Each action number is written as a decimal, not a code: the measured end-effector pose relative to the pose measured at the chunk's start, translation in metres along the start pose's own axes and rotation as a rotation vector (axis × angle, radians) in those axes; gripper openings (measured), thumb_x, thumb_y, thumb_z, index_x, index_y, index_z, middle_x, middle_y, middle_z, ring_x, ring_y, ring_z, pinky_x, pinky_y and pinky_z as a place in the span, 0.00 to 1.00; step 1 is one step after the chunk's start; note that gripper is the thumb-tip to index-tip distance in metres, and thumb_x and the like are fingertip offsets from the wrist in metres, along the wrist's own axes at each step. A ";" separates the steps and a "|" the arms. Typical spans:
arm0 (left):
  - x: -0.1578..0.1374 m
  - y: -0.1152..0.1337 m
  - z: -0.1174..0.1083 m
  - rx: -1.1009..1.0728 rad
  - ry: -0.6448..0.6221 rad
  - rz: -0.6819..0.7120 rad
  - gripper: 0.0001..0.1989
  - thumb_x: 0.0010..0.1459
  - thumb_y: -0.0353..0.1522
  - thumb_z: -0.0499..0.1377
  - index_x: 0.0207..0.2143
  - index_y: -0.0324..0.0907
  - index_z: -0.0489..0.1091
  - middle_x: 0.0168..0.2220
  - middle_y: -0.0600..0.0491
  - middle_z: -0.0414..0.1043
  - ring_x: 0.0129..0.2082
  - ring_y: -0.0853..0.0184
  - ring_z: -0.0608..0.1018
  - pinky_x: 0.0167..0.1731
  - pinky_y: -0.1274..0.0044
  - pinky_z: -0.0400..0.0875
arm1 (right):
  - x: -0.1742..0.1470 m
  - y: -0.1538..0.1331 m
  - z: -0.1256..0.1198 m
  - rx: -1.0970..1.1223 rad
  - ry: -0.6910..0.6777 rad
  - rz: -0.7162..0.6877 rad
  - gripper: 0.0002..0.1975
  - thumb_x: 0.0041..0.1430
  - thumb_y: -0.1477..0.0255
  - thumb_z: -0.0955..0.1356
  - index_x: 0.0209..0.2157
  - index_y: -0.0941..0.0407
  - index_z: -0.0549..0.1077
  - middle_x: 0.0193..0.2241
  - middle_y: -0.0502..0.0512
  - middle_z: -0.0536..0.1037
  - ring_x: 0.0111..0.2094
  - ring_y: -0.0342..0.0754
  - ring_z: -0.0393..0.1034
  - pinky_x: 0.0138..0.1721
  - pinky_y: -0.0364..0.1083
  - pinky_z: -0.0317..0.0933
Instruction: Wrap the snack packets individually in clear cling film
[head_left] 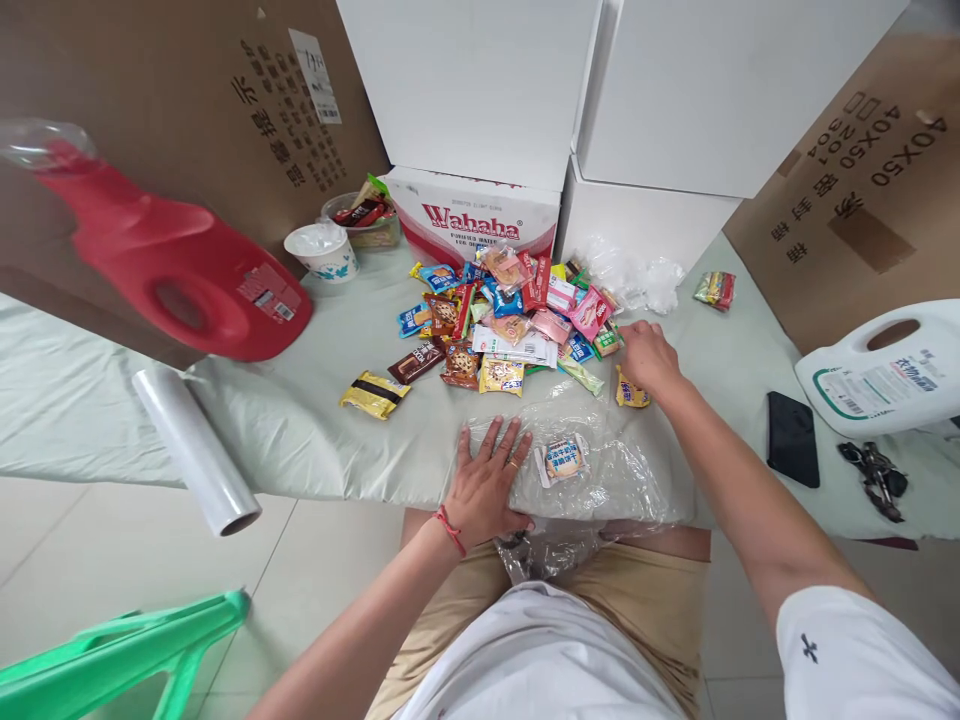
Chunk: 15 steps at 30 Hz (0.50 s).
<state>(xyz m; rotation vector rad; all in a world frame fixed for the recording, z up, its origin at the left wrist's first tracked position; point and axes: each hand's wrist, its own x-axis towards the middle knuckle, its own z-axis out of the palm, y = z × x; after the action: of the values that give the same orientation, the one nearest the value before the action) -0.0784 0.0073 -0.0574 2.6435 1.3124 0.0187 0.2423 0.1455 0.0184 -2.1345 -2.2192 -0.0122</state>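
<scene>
My left hand lies flat with fingers spread, pressing the near-left edge of a sheet of clear plastic film on the table. On the film, just right of that hand, is a white snack packet with blue lettering. At the right end of a heap of wrapped snacks, my right hand has its fingers closed at the edge of a green snack packet; its fingertips are partly hidden. Below the right hand rests a yellow snack packet.
Left are a film roll overhanging the table edge, a red jug, and a paper cup. A Wahaha box and white boxes stand behind. Right are a phone, keys, and a white jug.
</scene>
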 end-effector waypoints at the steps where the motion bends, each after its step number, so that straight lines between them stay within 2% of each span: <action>1: 0.000 0.000 0.000 0.001 -0.001 0.000 0.64 0.44 0.62 0.64 0.74 0.44 0.41 0.75 0.40 0.38 0.74 0.41 0.41 0.66 0.42 0.28 | 0.012 0.004 0.003 -0.057 -0.024 -0.068 0.25 0.60 0.78 0.64 0.59 0.56 0.71 0.61 0.68 0.69 0.59 0.67 0.61 0.51 0.60 0.63; 3: 0.000 0.001 -0.001 0.005 -0.005 -0.004 0.64 0.44 0.62 0.64 0.74 0.44 0.41 0.75 0.40 0.38 0.74 0.41 0.42 0.66 0.43 0.27 | 0.028 0.008 0.009 -0.114 -0.099 -0.229 0.29 0.58 0.82 0.63 0.61 0.55 0.70 0.63 0.66 0.67 0.62 0.66 0.57 0.54 0.61 0.60; 4: 0.000 0.001 -0.001 0.007 -0.005 -0.007 0.64 0.44 0.62 0.64 0.74 0.45 0.41 0.75 0.40 0.38 0.74 0.41 0.42 0.66 0.43 0.27 | 0.032 0.010 0.011 -0.127 -0.128 -0.264 0.30 0.58 0.82 0.62 0.61 0.55 0.70 0.61 0.66 0.69 0.61 0.65 0.58 0.55 0.62 0.58; 7: 0.000 0.001 0.000 0.009 0.003 -0.008 0.64 0.44 0.62 0.64 0.74 0.45 0.41 0.75 0.41 0.37 0.74 0.42 0.41 0.66 0.43 0.26 | 0.030 0.018 0.008 -0.141 -0.143 -0.210 0.27 0.59 0.80 0.63 0.60 0.58 0.71 0.54 0.68 0.73 0.57 0.65 0.60 0.55 0.62 0.57; 11: 0.000 0.000 0.001 0.009 0.011 -0.003 0.65 0.43 0.62 0.64 0.74 0.45 0.40 0.75 0.41 0.36 0.74 0.43 0.40 0.66 0.43 0.26 | -0.003 0.030 -0.016 -0.042 -0.026 -0.189 0.27 0.56 0.75 0.67 0.59 0.58 0.71 0.52 0.67 0.73 0.55 0.67 0.59 0.53 0.61 0.58; 13: 0.000 0.000 0.000 0.006 0.004 -0.001 0.65 0.43 0.62 0.64 0.74 0.44 0.40 0.75 0.41 0.36 0.74 0.43 0.41 0.66 0.42 0.26 | -0.029 0.023 -0.030 0.101 -0.008 -0.308 0.28 0.55 0.73 0.70 0.59 0.57 0.72 0.51 0.65 0.73 0.54 0.64 0.60 0.55 0.60 0.57; 15: 0.000 0.001 -0.001 0.005 -0.004 -0.001 0.65 0.43 0.62 0.64 0.74 0.44 0.40 0.75 0.41 0.36 0.74 0.42 0.41 0.66 0.42 0.27 | -0.057 0.004 -0.040 0.260 -0.076 -0.518 0.27 0.54 0.73 0.71 0.57 0.54 0.73 0.50 0.62 0.74 0.53 0.61 0.61 0.57 0.59 0.56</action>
<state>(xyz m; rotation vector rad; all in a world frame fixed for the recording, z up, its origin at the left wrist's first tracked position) -0.0779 0.0071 -0.0558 2.6461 1.3139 0.0099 0.2504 0.0867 0.0551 -1.4135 -2.5814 0.3159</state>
